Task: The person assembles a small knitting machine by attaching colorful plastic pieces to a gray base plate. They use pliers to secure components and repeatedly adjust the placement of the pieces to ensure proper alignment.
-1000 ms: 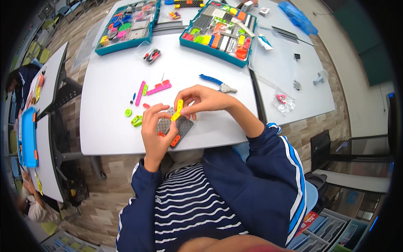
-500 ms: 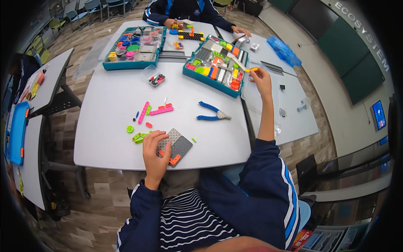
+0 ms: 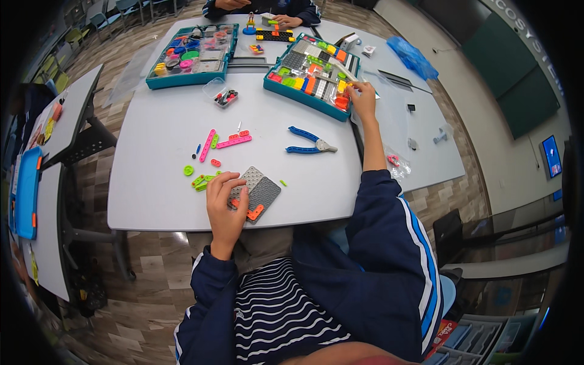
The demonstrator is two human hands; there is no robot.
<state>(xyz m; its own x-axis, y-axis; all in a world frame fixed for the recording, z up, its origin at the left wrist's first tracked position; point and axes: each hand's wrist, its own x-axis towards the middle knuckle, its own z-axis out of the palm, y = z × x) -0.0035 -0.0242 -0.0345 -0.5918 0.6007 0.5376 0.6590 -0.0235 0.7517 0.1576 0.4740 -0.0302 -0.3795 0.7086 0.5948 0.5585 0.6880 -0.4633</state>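
Observation:
My left hand [image 3: 225, 207] rests at the near table edge with fingers curved and thumb apart, next to two grey studded plates [image 3: 266, 191]. Orange angled pieces [image 3: 255, 212] lie on the plates' near side. At the near right corner of a teal parts case [image 3: 307, 99], my right hand [image 3: 365, 102] has its fingertips pinched on a small yellow piece, partly hidden by the fingers. A pale strip [image 3: 345, 71] lies across the case beside it. Blue-handled pliers [image 3: 309, 141] lie between my hands, handles spread. Pink beams [image 3: 208, 146] and green links [image 3: 201, 181] lie left of them.
Another teal case [image 3: 193, 58] stands at the far left, with a small clear box [image 3: 222, 94] nearer. Across the table a person [image 3: 286, 7] sits behind a black and yellow assembly [image 3: 275, 36]. A blue plastic bag [image 3: 412, 58] lies at right.
My right hand has moved left and in against the case's corner, with the yellow piece. My left hand stays beside the plates. The person opposite has drawn a hand back from the right.

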